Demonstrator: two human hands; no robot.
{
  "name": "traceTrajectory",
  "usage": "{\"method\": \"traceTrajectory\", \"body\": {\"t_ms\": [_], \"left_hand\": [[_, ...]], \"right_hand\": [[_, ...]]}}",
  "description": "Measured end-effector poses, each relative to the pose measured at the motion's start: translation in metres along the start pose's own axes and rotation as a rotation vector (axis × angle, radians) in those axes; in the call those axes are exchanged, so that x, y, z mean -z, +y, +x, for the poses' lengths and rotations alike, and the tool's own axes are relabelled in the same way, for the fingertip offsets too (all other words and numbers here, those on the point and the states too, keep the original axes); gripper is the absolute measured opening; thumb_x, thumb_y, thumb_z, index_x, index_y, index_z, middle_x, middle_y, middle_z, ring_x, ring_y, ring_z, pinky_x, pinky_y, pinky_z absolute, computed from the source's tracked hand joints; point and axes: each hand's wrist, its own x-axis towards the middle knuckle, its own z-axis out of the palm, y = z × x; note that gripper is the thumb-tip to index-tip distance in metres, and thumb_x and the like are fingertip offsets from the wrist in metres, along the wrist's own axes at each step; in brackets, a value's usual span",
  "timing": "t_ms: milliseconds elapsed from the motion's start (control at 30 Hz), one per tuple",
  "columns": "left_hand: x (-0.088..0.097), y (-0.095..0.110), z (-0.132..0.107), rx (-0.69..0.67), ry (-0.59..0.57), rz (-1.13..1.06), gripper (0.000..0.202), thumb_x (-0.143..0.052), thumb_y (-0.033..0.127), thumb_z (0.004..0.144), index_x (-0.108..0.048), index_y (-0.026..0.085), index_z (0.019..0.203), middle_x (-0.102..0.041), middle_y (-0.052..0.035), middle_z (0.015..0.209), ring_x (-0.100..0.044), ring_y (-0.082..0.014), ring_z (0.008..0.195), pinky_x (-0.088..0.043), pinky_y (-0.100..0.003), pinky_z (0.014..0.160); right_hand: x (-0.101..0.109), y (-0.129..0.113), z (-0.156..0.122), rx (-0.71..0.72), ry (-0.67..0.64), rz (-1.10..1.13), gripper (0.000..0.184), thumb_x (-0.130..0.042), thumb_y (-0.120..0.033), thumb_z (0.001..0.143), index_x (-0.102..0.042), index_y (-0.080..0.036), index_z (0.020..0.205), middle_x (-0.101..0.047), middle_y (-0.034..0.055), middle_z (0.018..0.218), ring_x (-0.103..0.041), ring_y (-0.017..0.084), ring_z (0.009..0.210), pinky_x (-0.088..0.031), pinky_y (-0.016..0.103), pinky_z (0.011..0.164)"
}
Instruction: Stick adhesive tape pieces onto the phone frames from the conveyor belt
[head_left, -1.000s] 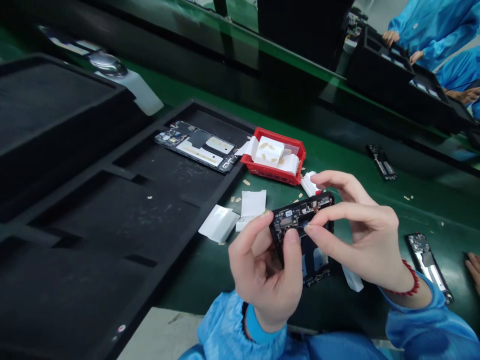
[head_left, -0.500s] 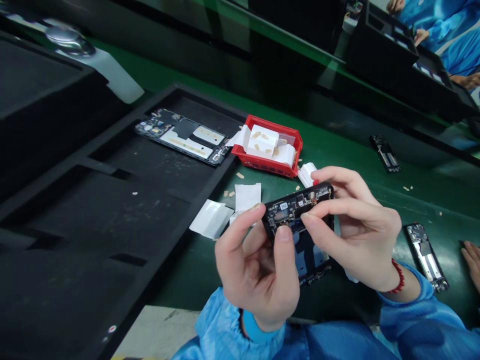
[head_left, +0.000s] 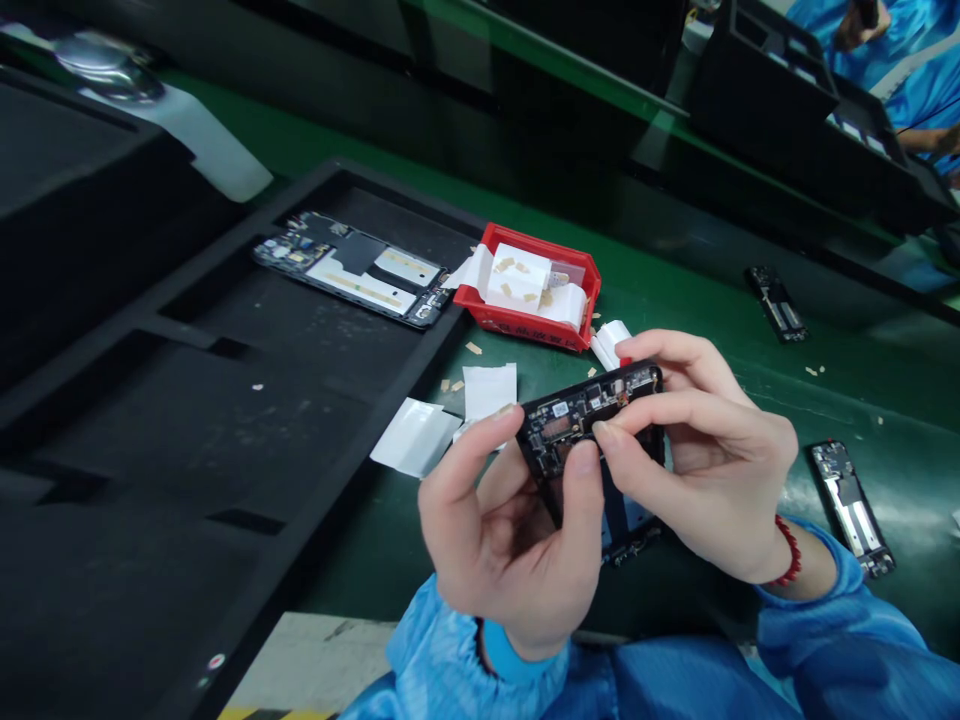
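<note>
Tilted above the green bench is an opened phone (head_left: 559, 425) with its circuit board showing along the upper end. My left hand (head_left: 517, 520) grips its left edge, the thumb pressed onto the face near the board's lower edge. My right hand (head_left: 697, 460) closes on the right side, thumb and forefinger meeting on the board close to my left thumb. Whatever lies under those fingertips is hidden. Behind the phone sits a red bin (head_left: 525, 325) with white backing paper (head_left: 517, 272) and small tan stickers in it.
A black foam tray (head_left: 300, 400) fills the left, with another opened phone (head_left: 352, 268) in it. White paper pieces (head_left: 412, 437) lie beside the tray. Two more opened phones (head_left: 851, 510) rest on the green bench (head_left: 750, 400) at right. A co-worker's blue sleeve (head_left: 922, 60) shows beyond.
My left thumb has slid right along the board towards my right thumb. The view has shifted slightly. A co-worker's hand at the right edge has gone out of view.
</note>
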Motion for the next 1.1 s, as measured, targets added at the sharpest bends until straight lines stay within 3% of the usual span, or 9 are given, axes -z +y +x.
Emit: {"method": "traceTrajectory", "body": {"t_ms": [467,800,933,1000,1100], "left_hand": [[-0.001,0.003,0.003,0.067,-0.009,0.056,0.031,-0.076,0.009,0.082,-0.064,0.019,0.108,-0.07,-0.0003,0.102,-0.076,-0.0134,0.069,-0.066,-0.024,0.063],[-0.002,0.005,0.003,0.067,0.003,0.066,0.036,-0.077,0.004,0.076,-0.066,0.018,0.107,-0.074,0.002,0.093,-0.076,-0.014,0.064,-0.064,-0.021,0.057],[0.0,-0.001,0.002,0.18,-0.027,0.051,0.036,-0.08,0.009,0.077,-0.067,0.019,0.11,-0.077,0.0022,0.081,-0.075,-0.0142,0.059,-0.062,-0.018,0.054],[0.003,-0.008,0.003,0.277,-0.13,-0.073,0.038,-0.08,0.019,0.083,-0.067,0.022,0.119,-0.079,-0.0009,0.09,-0.078,-0.0161,0.069,-0.064,-0.021,0.061],[0.007,-0.018,0.006,0.431,-0.363,-0.351,0.044,-0.077,0.04,0.087,-0.067,0.03,0.129,-0.074,-0.0047,0.125,-0.074,-0.0244,0.111,-0.063,-0.032,0.096]], "right_hand": [[0.01,-0.005,-0.001,-0.049,-0.097,-0.024,0.015,-0.071,-0.008,0.087,-0.078,-0.021,0.087,-0.069,0.0114,0.126,-0.074,0.023,0.099,-0.064,0.044,0.091],[0.009,0.001,-0.001,-0.055,-0.062,-0.007,0.012,-0.076,-0.01,0.083,-0.073,-0.022,0.083,-0.071,0.0089,0.118,-0.073,0.022,0.099,-0.065,0.04,0.086],[0.006,0.014,0.0,-0.087,-0.008,-0.022,0.017,-0.076,-0.011,0.082,-0.064,-0.021,0.075,-0.07,0.0077,0.108,-0.071,0.022,0.105,-0.062,0.04,0.093],[0.004,0.019,0.002,-0.082,0.005,0.009,0.02,-0.076,-0.011,0.082,-0.061,-0.021,0.074,-0.07,0.0066,0.104,-0.07,0.021,0.106,-0.06,0.039,0.097],[-0.001,0.022,0.009,-0.087,0.039,0.006,0.022,-0.075,-0.009,0.082,-0.059,-0.021,0.075,-0.071,0.0042,0.098,-0.07,0.02,0.112,-0.058,0.036,0.102]]}}
